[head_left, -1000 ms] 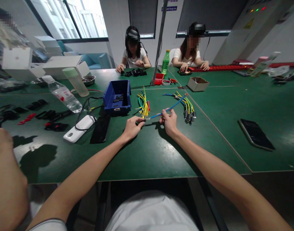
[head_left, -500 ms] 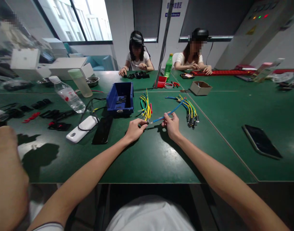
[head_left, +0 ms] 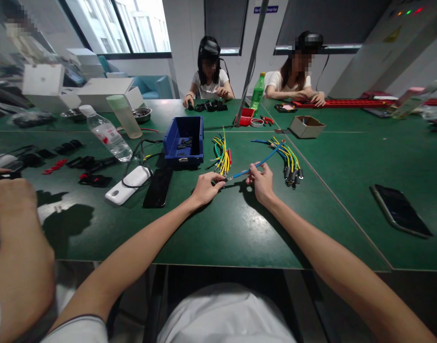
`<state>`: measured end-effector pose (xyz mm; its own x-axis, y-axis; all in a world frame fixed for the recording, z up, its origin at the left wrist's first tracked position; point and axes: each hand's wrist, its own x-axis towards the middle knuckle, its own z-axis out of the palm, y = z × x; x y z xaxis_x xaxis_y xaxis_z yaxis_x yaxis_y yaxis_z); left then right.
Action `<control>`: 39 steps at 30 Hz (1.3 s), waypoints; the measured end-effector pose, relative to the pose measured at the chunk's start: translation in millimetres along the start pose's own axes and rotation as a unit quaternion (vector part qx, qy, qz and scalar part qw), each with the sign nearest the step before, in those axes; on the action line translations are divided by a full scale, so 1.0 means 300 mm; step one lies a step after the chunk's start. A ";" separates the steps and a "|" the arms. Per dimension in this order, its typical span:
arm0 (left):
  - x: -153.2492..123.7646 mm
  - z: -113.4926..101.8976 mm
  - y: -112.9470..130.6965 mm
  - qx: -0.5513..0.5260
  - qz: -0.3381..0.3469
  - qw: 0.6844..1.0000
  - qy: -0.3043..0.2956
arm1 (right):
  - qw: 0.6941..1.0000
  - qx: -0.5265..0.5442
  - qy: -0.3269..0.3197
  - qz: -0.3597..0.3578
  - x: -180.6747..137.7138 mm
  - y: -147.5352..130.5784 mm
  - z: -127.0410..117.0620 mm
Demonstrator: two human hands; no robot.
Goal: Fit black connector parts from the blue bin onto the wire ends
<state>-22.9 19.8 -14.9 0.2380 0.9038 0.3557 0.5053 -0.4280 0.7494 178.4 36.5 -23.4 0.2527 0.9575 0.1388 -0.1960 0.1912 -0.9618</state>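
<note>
My right hand (head_left: 261, 181) pinches a blue wire (head_left: 267, 158) that slants up and away to the right. My left hand (head_left: 206, 186) is closed in a pinch at the wire's near end, by its metal lug. Just beyond my left hand lies a bundle of yellow, green and red wires (head_left: 222, 155). To the right of my right hand lies a second bundle of blue, yellow and green wires with black sleeved ends (head_left: 289, 162). Both hands hover low over the green table (head_left: 225, 228).
A blue bin (head_left: 184, 140) with black parts, a white power bank (head_left: 128, 184) and a black phone (head_left: 158, 186) sit left. Another phone (head_left: 400, 209) lies right. Two people work at the far side. A co-worker's arm (head_left: 14, 247) fills the near left. A water bottle (head_left: 106, 134) leans.
My hands stay pinched on the blue wire throughout. The view has shifted slightly, so everything sits a little further right and up in frame.
</note>
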 end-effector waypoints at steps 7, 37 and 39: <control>-0.001 -0.002 -0.005 -0.003 0.008 1.000 -0.013 | 1.000 -0.010 -0.004 0.003 -0.006 -0.008 0.007; -0.004 -0.007 -0.007 -0.019 0.005 1.000 -0.011 | 0.999 -0.021 -0.026 -0.010 -0.013 -0.005 0.011; -0.003 -0.008 -0.006 -0.021 0.003 1.000 -0.012 | 0.999 -0.019 -0.025 -0.011 -0.014 -0.006 0.011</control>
<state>-25.9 19.6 -15.3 0.2611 0.9005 0.3477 0.4678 -0.4331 0.7704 174.8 33.0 -21.5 0.2093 0.9630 0.1698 -0.1540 0.2040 -0.9668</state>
